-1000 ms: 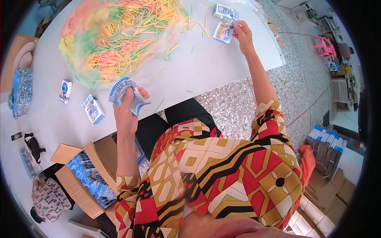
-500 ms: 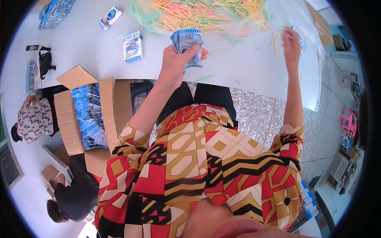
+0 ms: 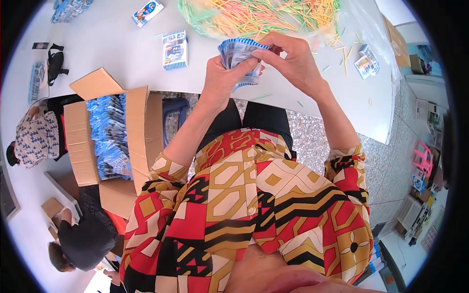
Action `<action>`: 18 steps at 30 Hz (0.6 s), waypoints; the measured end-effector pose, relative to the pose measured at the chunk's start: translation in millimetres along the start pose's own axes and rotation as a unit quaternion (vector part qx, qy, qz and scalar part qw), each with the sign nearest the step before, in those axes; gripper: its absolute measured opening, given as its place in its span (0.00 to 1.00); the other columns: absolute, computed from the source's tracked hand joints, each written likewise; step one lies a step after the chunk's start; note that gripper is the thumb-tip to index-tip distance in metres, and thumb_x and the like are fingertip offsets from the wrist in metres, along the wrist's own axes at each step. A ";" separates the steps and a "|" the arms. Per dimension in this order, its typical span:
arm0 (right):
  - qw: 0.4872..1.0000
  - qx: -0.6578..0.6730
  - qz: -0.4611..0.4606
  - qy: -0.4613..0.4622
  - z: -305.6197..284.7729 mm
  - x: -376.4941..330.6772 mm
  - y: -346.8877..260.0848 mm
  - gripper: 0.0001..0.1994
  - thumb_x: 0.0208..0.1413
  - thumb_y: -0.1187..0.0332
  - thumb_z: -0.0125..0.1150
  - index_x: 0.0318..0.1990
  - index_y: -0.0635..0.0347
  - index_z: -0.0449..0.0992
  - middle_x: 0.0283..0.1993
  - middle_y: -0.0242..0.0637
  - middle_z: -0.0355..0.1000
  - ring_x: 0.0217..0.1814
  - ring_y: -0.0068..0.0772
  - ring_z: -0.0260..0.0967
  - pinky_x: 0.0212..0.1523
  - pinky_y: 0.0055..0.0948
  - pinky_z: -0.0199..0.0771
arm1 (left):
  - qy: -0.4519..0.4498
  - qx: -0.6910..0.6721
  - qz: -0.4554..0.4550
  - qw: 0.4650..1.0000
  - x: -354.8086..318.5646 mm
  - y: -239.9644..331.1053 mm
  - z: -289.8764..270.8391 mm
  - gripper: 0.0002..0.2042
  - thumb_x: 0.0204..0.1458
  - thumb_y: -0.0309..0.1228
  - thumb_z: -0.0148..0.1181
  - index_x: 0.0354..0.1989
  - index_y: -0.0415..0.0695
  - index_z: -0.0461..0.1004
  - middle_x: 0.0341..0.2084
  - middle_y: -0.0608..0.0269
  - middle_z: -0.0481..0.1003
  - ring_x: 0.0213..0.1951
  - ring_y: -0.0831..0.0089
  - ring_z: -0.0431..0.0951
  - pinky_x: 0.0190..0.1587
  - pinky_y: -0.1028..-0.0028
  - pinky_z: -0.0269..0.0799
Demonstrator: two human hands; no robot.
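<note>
My left hand [image 3: 218, 84] is closed round a fanned stack of flat blue-and-white packets [image 3: 243, 51], held above the near part of the table, thumb across the front. At the stack's upper right corner, my right hand [image 3: 294, 62] has its thumb and fingers pressed together on the striped edge of a packet. Its fingertips are partly hidden behind the packets. Just beyond both hands lies a clear plastic bag with a heap of thin pink, yellow and green sticks [image 3: 264, 19].
Blue-and-white packs [image 3: 175, 50] lie at the left of the table [image 3: 122, 58], with packets [image 3: 366, 62] at the right. Loose sticks [image 3: 346, 61] are scattered near the bag. An open cardboard box [image 3: 137, 132] full of blue packets stands left; two people [image 3: 88, 239] are beyond it.
My right hand has come back from the table's right side to the stack in my left hand. The packets it was over now lie uncovered. The whole view has shifted slightly.
</note>
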State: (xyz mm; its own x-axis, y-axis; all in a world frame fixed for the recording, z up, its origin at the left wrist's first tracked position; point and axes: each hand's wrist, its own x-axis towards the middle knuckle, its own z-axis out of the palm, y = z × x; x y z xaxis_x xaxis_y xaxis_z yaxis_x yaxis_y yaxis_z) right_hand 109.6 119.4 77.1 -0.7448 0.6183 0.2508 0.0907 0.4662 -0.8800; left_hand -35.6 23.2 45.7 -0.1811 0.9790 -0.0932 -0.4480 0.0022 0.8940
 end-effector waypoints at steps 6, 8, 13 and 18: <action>0.989 -0.141 -0.047 -0.020 -9.5 4.2 -2.6 0.05 0.50 0.74 0.60 0.33 0.65 0.74 0.26 0.30 0.70 0.26 0.20 0.64 0.28 0.19 0.66 | -0.039 0.029 -0.018 0.999 -1.3 1.8 -16.5 0.11 0.47 0.26 0.62 0.39 0.36 0.75 0.30 0.63 0.77 0.30 0.80 0.76 0.35 0.79 0.73; 0.990 -0.121 -0.069 -0.027 -10.8 4.0 -7.4 0.07 0.48 0.74 0.63 0.36 0.63 0.74 0.32 0.31 0.71 0.27 0.20 0.64 0.29 0.20 0.66 | -0.036 0.045 -0.006 0.998 -1.1 1.0 -18.2 0.11 0.47 0.26 0.63 0.38 0.36 0.76 0.30 0.63 0.77 0.30 0.81 0.76 0.35 0.79 0.72; 0.977 -0.154 -0.140 0.043 -5.8 5.0 -23.4 0.14 0.43 0.75 0.66 0.40 0.59 0.74 0.42 0.32 0.70 0.30 0.21 0.65 0.29 0.20 0.67 | 0.002 0.058 0.037 0.998 -1.6 -2.9 -19.0 0.09 0.44 0.23 0.64 0.36 0.36 0.77 0.29 0.64 0.77 0.30 0.81 0.76 0.35 0.79 0.73; 0.961 -0.203 -0.185 0.047 -4.9 0.4 -28.4 0.14 0.41 0.75 0.67 0.39 0.58 0.74 0.44 0.32 0.69 0.32 0.24 0.67 0.29 0.21 0.68 | 0.048 0.040 0.054 0.997 0.0 -3.7 -14.9 0.09 0.43 0.22 0.65 0.34 0.36 0.77 0.28 0.63 0.77 0.29 0.81 0.75 0.33 0.80 0.72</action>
State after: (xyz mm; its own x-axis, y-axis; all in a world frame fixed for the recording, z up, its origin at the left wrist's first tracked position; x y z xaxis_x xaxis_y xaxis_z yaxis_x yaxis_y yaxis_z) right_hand 109.9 109.5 104.2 -0.7149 0.4089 0.5673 0.0959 0.8609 -0.4997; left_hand -46.9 20.2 35.9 -0.3092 0.9504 -0.0319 -0.3504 -0.0827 0.9330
